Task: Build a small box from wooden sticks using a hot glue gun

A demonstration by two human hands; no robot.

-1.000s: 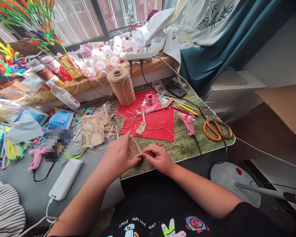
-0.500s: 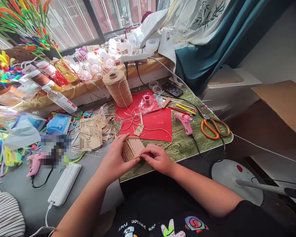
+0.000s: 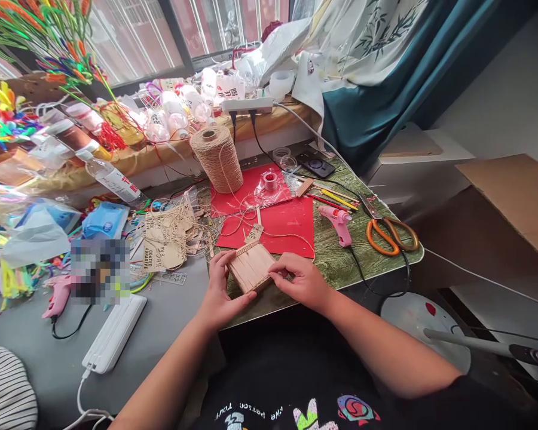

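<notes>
Teal curtain [image 3: 372,113] hanging down at the upper right, and below it we run straight into a busy workplace! Grey table [image 3: 170,322] to the left, loaded with craft bits along its far side, and next to it the green wood-grain table [image 3: 329,257], where all the action is. Red sheets [image 3: 296,212] lie across the middle of that one, a loose strand of twine trailing over them.

And now the hands! The left hand [image 3: 215,304] comes in at the near-left side, thumb and fingers well spread, fingers on the far-left edge and thumb along the near edge, gripping the work between them. Over on the other side, the right hand [image 3: 302,283] is curled, thumb and fingertips pinched together on the right-hand corner.

Beyond them stands the big spool of twine [image 3: 217,161], upright but leaning a touch to the left in view, at the back of the red. Out on the right, orange-handled scissors [image 3: 380,217] lie near the table's edge.

Centre stage, the wooden block [image 3: 253,266]! It sits between the two hands, just this side of the red sheets, pale planked face up, twine along its far edge.

Pink glue gun [image 3: 338,224] to its right, nozzle pointing away from the person; black phone [image 3: 316,164] further back; and smallest of all, a little card tag [image 3: 254,233] just beyond the block.
</notes>
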